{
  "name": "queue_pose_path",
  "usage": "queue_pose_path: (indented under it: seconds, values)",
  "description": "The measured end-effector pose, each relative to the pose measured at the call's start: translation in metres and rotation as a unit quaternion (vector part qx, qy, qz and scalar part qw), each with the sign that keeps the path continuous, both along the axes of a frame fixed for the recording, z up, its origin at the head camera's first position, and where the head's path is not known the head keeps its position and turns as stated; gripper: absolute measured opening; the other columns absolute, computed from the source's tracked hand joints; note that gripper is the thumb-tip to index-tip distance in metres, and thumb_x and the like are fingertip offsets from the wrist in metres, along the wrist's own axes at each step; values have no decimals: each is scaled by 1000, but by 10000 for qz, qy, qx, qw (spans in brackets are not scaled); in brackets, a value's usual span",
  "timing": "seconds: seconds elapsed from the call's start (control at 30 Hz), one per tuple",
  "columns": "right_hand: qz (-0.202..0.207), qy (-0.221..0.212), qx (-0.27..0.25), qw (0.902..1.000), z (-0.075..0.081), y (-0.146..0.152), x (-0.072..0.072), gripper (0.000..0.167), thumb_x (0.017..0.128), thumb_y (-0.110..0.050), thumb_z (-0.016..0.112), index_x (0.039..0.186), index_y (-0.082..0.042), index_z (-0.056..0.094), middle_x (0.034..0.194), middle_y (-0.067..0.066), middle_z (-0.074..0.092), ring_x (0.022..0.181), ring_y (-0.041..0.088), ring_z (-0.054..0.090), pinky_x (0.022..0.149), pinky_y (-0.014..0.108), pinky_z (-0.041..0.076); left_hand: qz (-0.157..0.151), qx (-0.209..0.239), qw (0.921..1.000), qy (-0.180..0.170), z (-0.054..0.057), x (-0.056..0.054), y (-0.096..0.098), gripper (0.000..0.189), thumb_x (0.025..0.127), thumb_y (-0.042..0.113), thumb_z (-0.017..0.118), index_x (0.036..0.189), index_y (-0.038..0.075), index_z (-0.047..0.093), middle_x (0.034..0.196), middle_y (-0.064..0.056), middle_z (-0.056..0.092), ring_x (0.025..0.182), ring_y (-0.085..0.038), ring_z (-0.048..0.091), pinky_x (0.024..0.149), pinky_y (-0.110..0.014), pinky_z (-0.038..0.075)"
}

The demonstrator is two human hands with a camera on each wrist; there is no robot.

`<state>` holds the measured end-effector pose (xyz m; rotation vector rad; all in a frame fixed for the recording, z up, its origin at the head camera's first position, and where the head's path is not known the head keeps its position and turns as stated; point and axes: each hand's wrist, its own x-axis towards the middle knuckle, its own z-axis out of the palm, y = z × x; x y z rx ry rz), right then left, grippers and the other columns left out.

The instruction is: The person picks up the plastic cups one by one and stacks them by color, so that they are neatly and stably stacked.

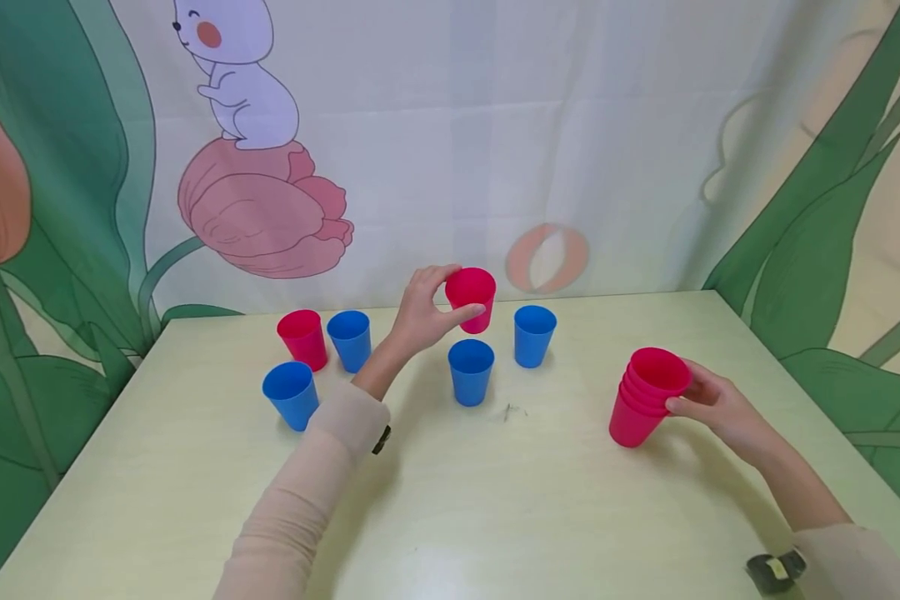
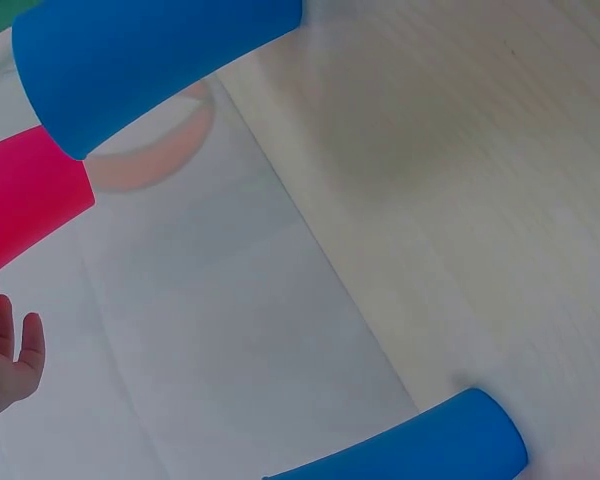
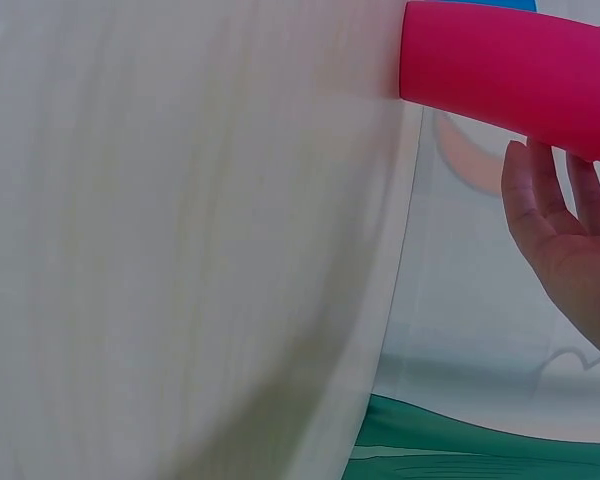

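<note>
In the head view my left hand (image 1: pixel 429 312) pinches a red cup (image 1: pixel 474 302) between thumb and fingers, held up near the table's back edge. Just in front of it stands a blue cup (image 1: pixel 471 375). On the right, my right hand (image 1: pixel 723 408) grips a stack of several red cups (image 1: pixel 637 412), nested mouth up and slightly tilted. The left wrist view catches the held red cup (image 2: pixel 25 200) with the fingers (image 2: pixel 30 345) beside it. From the right wrist, the stack (image 3: pixel 510 75) shows above the right fingers (image 3: pixel 545 190), its base by the tabletop.
A second blue cup (image 1: pixel 534 337) stands right of the raised cup. At the left are a red cup (image 1: pixel 302 340) and two blue cups, one at the back (image 1: pixel 350 342) and one nearer (image 1: pixel 292 396). A printed curtain (image 1: pixel 405 150) hangs behind the pale table (image 1: pixel 495 517).
</note>
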<state>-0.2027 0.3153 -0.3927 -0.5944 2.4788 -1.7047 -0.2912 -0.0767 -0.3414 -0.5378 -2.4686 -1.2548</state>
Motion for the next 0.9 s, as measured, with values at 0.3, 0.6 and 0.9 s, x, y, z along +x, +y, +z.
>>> queue_pose_path:
  seconds: [0.3, 0.6, 0.9]
  values:
    - [10, -45, 89, 9999, -1, 1, -1, 48, 90, -7, 55, 134, -4, 37, 108, -13, 55, 96, 3, 55, 76, 22, 49, -17, 27, 10000, 70, 3, 8, 2, 67, 73, 30, 76, 130, 12, 47, 125, -5, 49, 115, -19, 41, 81, -34, 49]
    - [30, -13, 97, 9999, -1, 2, -1, 48, 90, -8, 55, 134, -4, 36, 107, -11, 56, 94, 5, 56, 75, 25, 50, -180, 137, 9992, 322, 10, 15, 5, 65, 73, 27, 76, 129, 10, 48, 124, -7, 50, 114, -19, 42, 82, -36, 49]
    - [-41, -35, 175, 9998, 2, 0, 1, 48, 90, -9, 55, 134, -3, 36, 107, -12, 56, 94, 4, 56, 75, 27, 51, -351, 274, 9976, 524, 16, 23, 12, 62, 73, 25, 76, 127, 8, 50, 122, -8, 52, 114, -20, 42, 82, -37, 48]
